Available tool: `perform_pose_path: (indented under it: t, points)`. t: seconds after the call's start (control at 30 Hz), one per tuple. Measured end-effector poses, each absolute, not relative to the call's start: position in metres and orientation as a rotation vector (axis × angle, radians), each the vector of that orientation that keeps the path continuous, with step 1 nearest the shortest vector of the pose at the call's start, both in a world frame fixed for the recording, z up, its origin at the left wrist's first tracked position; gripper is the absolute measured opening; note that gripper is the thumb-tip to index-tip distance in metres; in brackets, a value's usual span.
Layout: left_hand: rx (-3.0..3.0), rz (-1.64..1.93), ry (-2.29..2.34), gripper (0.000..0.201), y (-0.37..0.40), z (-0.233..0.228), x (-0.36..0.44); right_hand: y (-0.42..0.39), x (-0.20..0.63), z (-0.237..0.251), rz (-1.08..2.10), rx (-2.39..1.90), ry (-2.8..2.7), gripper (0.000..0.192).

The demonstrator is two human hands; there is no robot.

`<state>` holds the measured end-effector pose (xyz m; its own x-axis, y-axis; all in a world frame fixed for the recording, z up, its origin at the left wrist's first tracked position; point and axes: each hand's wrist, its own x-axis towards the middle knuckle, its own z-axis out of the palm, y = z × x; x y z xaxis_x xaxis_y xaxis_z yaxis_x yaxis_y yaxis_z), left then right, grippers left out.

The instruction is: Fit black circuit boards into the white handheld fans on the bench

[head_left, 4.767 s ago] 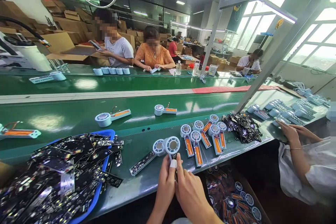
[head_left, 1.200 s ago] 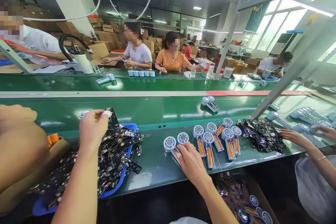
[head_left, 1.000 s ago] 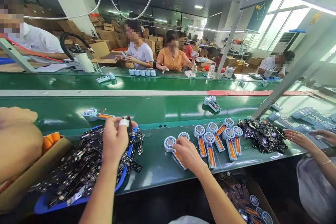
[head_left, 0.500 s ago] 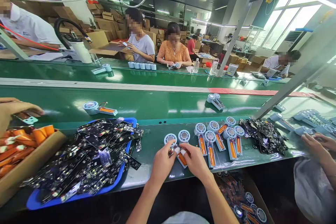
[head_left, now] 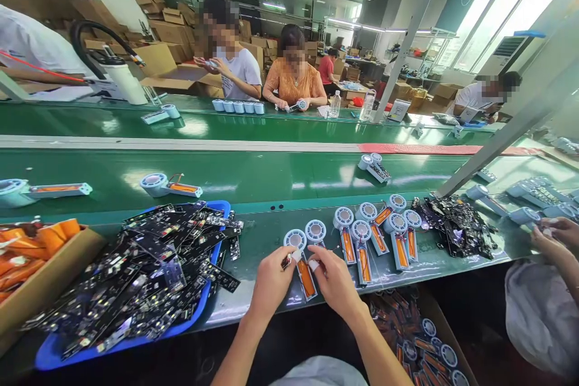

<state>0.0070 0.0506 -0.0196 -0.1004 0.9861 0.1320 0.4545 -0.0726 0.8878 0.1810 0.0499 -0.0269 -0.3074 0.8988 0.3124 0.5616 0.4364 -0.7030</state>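
Observation:
Between my hands lies a light-blue handheld fan body [head_left: 307,280], its round grille at the top and an orange cell in its open handle. My left hand [head_left: 272,280] is pinched at the joint of head and handle; what its fingers hold is hidden. Opposite it, my right hand [head_left: 335,277] is also pinched close to the handle's edge, its grip too small to make out. White covers sit on some fingertips. A second fan body [head_left: 315,231] stands just behind my right hand. Several more open fan bodies [head_left: 363,253] lie to the right.
Black circuit boards [head_left: 154,265] overfill a blue tray [head_left: 205,307] on the left, beside a cardboard box [head_left: 58,277] of orange cells. More boards [head_left: 456,226] are piled at right. A co-worker's hands [head_left: 554,235] work at far right. Fan bodies [head_left: 169,186] rest on the green belt [head_left: 253,178].
My hands have shifted slightly apart, and more of the fan's orange cell shows between them. At the left, the co-worker's hand has gone and a fan body lies on the belt there.

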Motion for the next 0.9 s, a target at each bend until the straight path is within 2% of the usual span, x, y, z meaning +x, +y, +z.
perform_pose_path:
  t: [0.13,0.23,0.37,0.57,0.9]
  points:
    - [1.450,1.143,1.699,0.036,0.039,-0.027,0.001,0.051,0.186,-0.024,0.432,-1.439,-1.926,0.035]
    - [1.361,1.153,1.684,0.038,0.026,-0.032,0.000,0.041,0.177,-0.013,0.330,-1.359,-1.964,0.037]
    - [1.194,1.210,1.564,0.032,0.017,-0.033,0.001,0.027,0.155,-0.003,0.468,-1.147,-2.111,0.028]
    - [1.037,1.226,1.516,0.034,0.013,-0.035,-0.004,0.040,0.149,-0.021,0.616,-1.111,-2.289,0.033]
    - [0.910,1.186,1.496,0.035,0.010,-0.033,-0.006,0.047,0.155,-0.024,0.855,-1.161,-2.028,0.035]
